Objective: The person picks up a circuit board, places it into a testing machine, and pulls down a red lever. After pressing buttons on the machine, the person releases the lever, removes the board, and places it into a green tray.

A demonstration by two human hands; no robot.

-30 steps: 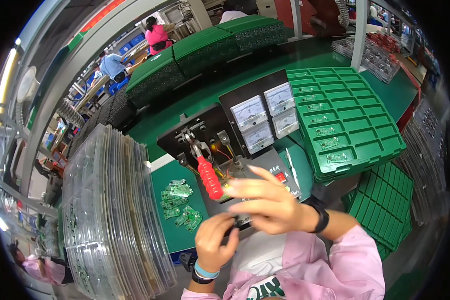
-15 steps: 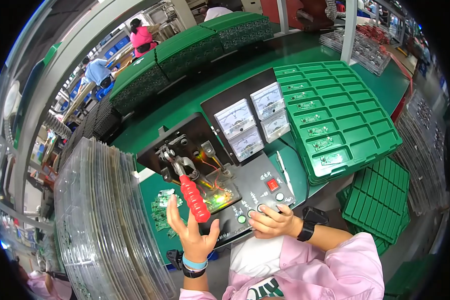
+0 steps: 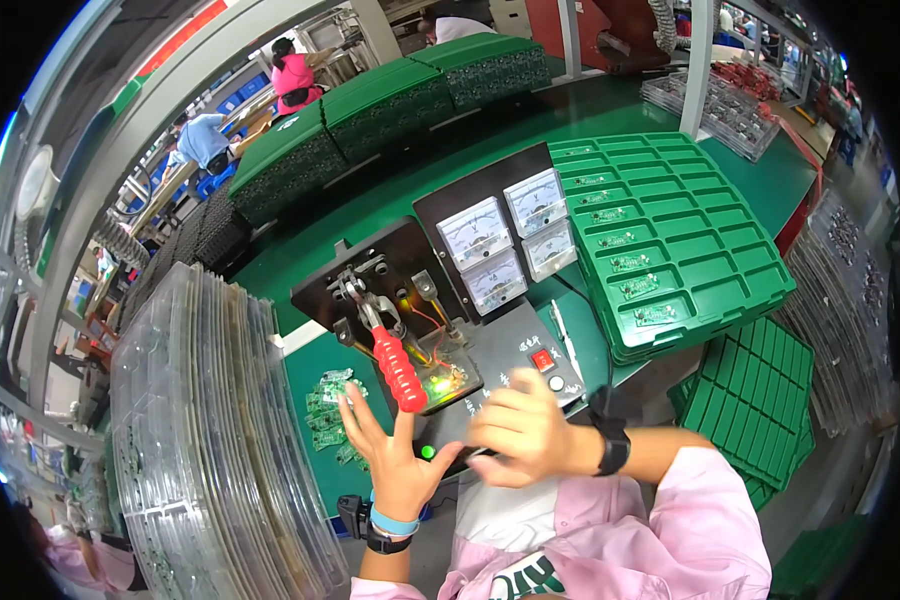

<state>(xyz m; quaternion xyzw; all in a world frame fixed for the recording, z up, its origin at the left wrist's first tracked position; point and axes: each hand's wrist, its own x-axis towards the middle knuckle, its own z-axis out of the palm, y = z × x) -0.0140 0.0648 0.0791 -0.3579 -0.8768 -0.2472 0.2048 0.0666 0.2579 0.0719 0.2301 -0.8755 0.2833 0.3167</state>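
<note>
In front of me stands a black test fixture [image 3: 320, 285] with a metal toggle clamp. The clamp's red ribbed handle [image 3: 399, 370] points down toward me. My left hand [image 3: 398, 468] has its fingers spread just below the handle's tip, holding nothing; whether a finger touches it I cannot tell. Over the fixture's grey button panel [image 3: 505, 345], my right hand [image 3: 525, 432] is slightly blurred, its fingers loosely bent and its thumb apart, with nothing visible in it. A yellow-green light glows on a small circuit board [image 3: 448, 382] beneath the clamp. Four-sided analog meters [image 3: 473, 236] stand behind the panel.
Loose green circuit boards [image 3: 332, 405] lie left of the fixture, beside tall stacks of clear plastic trays [image 3: 210, 430]. On the right, a green compartment tray [image 3: 700, 255] holds several boards in its left column. A white pen [image 3: 564, 335] lies beside the panel. More green trays [image 3: 745, 400] are stacked lower right.
My right hand has lifted off the panel's buttons and shifted slightly left. My left hand has moved a little right, staying spread near the red handle. The whole view has shifted slightly.
</note>
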